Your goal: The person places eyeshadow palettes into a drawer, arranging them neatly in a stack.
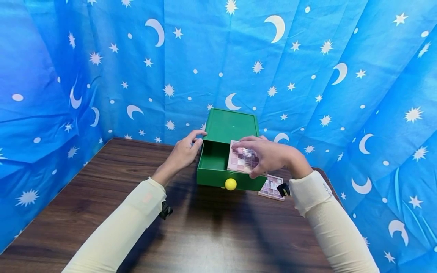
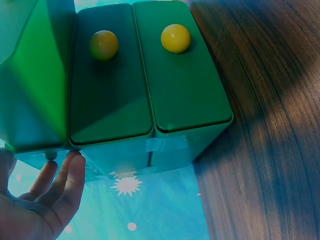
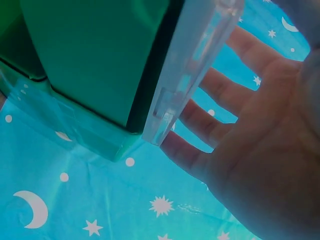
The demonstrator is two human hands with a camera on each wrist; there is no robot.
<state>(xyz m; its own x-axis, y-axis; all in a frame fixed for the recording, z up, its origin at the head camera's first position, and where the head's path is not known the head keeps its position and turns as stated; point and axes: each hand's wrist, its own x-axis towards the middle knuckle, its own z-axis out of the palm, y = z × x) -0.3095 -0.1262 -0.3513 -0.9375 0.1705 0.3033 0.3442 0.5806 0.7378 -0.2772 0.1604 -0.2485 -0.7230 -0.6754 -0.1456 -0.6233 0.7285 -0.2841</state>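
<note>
A green drawer box stands on the table with its top drawer pulled out; a yellow ball knob sits on that drawer's front. My left hand touches the box's left side near the top edge, its fingers extended against the wall in the left wrist view. A pink checkered palette, like a makeup palette, is held by my right hand over the right part of the drawer. Its pale clear edge shows in the right wrist view, the fingers along it.
A second pink palette with lettering lies on the wooden table right of the box, partly hidden by the drawer and right wrist. Two closed lower drawers with yellow knobs show in the left wrist view. Blue star-and-moon cloth hangs behind.
</note>
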